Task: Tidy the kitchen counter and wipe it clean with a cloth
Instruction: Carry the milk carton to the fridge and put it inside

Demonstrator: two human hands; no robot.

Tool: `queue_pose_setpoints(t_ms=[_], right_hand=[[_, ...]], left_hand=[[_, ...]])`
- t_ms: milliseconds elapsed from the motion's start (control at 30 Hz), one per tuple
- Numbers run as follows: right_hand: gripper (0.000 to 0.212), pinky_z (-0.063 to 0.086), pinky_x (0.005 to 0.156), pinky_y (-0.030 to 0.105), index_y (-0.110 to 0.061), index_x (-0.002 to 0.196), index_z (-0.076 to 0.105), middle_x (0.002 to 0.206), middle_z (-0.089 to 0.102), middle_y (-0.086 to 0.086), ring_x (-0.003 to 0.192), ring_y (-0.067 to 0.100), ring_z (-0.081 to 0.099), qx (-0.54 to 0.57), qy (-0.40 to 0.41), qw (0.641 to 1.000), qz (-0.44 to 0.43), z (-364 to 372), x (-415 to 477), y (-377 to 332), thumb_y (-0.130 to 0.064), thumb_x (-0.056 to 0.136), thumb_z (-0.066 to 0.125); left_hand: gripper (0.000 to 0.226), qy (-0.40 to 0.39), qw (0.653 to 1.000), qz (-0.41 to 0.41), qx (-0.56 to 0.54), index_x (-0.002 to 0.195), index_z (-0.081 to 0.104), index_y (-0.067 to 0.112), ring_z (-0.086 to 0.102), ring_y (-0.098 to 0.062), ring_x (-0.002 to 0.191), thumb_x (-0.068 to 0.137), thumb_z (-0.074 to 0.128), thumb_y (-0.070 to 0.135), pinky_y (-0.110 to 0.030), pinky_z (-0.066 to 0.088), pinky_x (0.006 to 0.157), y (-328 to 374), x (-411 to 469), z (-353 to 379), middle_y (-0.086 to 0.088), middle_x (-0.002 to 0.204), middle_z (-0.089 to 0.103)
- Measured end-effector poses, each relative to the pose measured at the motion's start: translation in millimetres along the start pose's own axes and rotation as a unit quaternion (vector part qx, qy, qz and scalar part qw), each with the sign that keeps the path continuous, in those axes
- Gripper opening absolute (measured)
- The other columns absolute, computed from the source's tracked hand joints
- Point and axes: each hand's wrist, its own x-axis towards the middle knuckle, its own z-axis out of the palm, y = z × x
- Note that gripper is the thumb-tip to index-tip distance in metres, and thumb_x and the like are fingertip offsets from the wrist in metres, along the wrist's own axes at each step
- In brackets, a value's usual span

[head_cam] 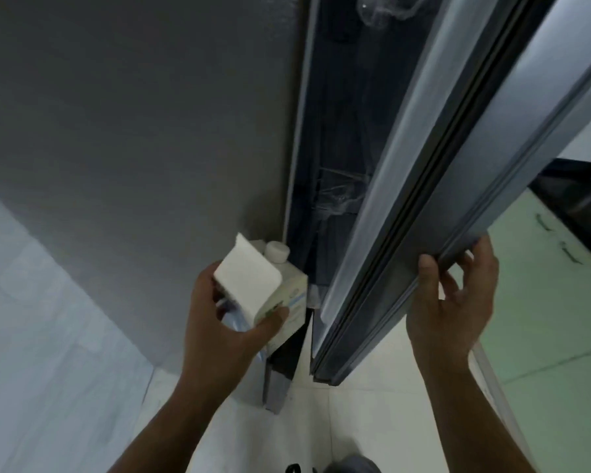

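A grey fridge door (458,165) stands ajar, the right hand (454,308) curling its fingers round the door's edge, thumb pressed on the near face, while the left hand (219,322) clasps a white-capped carton (253,285) between thumb and fingers just beside the gap.

One head view only, wide-angle, tipped steeply down. Faces the fridge door (434,172) edge, close; floor (359,421) below. Left hand (219,322) and right hand (454,312) near lens, mid-frame.
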Motion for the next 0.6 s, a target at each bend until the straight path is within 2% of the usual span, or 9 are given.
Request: queue_pose_setpoints(t_ms=[67, 133, 167, 267, 367, 467, 533, 600], right_hand=[[0.051, 0.050, 0.081, 0.020, -0.025, 0.133, 0.040, 0.112, 0.044, -0.036, 0.105, 0.003, 0.052, -0.002, 0.011, 1.000, 0.012, -12.4, 6.1, 7.7, -0.029, 0.085, 0.055], [0.049, 0.049, 0.080, 0.018, -0.028, 0.132, 0.041, 0.110, 0.047, -0.034, 0.103, 0.005, 0.053, -0.004, 0.025, 0.999, 0.036, -26.5, 13.7, 16.8, -0.027, 0.085, 0.055], [0.049, 0.049, 0.081, 0.019, -0.029, 0.132, 0.041, 0.110, 0.049, -0.030, 0.103, 0.007, 0.054, -0.005, 0.034, 0.998, 0.050, -32.2, 17.1, 21.0, -0.024, 0.085, 0.056], [0.051, 0.051, 0.085, 0.028, -0.026, 0.137, 0.040, 0.118, 0.052, -0.011, 0.106, 0.012, 0.055, 0.006, 0.046, 0.996, 0.073, -49.6, 27.9, 32.1, -0.008, 0.091, 0.052], [0.051, 0.049, 0.091, 0.030, -0.024, 0.140, 0.037, 0.127, 0.053, 0.000, 0.110, 0.012, 0.054, 0.021, 0.053, 0.994, 0.092, -70.2, 45.8, 44.2, -0.003, 0.094, 0.046], [0.052, 0.047, 0.097, 0.032, -0.023, 0.142, 0.032, 0.131, 0.051, 0.003, 0.113, 0.012, 0.053, 0.025, 0.047, 0.993, 0.106, -86.2, 64.1, 55.4, -0.011, 0.095, 0.047], [0.056, 0.045, 0.100, 0.035, -0.027, 0.143, 0.028, 0.134, 0.049, 0.002, 0.116, 0.012, 0.051, 0.021, 0.040, 0.992, 0.113, -95.2, 76.0, 63.7, -0.025, 0.091, 0.050], [0.064, 0.043, 0.102, 0.036, -0.029, 0.144, 0.026, 0.137, 0.046, -0.001, 0.119, 0.010, 0.050, 0.015, 0.034, 0.991, 0.129, -103.1, 88.1, 74.1, -0.033, 0.087, 0.055]], left_hand=[[0.071, 0.017, 1.000, -0.003, -0.008, 0.102, 0.042, 0.051, 0.056, -0.012, 0.111, 0.051, 0.087, 0.033, -0.044, 0.054, 0.086, 5.0, -3.0, 9.4, 0.014, 0.114, 0.056], [0.074, 0.027, 1.000, -0.007, -0.007, 0.101, 0.041, 0.052, 0.056, -0.011, 0.109, 0.046, 0.088, 0.033, -0.046, 0.053, 0.087, 10.6, -8.0, 22.6, 0.016, 0.113, 0.055], [0.073, 0.028, 1.000, -0.007, -0.008, 0.101, 0.041, 0.051, 0.055, -0.009, 0.108, 0.044, 0.084, 0.034, -0.045, 0.052, 0.087, 12.6, -11.1, 27.3, 0.017, 0.112, 0.055], [0.081, 0.009, 1.000, 0.006, -0.003, 0.102, 0.042, 0.055, 0.054, 0.001, 0.105, 0.037, 0.089, 0.045, -0.032, 0.049, 0.081, 19.1, -17.9, 42.4, 0.020, 0.110, 0.055], [0.078, -0.005, 1.000, -0.004, -0.010, 0.102, 0.043, 0.051, 0.056, -0.007, 0.105, 0.040, 0.089, 0.038, -0.032, 0.050, 0.080, 27.2, -17.9, 68.7, 0.019, 0.109, 0.056], [0.075, -0.031, 0.999, -0.015, -0.016, 0.110, 0.044, 0.038, 0.056, -0.007, 0.101, 0.041, 0.074, 0.034, -0.035, 0.051, 0.079, 35.3, -15.0, 97.7, 0.019, 0.106, 0.056], [0.083, -0.052, 0.999, -0.011, -0.007, 0.117, 0.044, 0.030, 0.057, -0.011, 0.105, 0.040, 0.073, 0.040, -0.040, 0.052, 0.083, 40.4, -12.0, 117.8, 0.012, 0.111, 0.058], [0.085, -0.067, 0.998, -0.011, -0.008, 0.118, 0.044, 0.029, 0.057, -0.016, 0.110, 0.040, 0.074, 0.041, -0.046, 0.052, 0.086, 44.6, -7.5, 137.7, 0.006, 0.116, 0.058]])
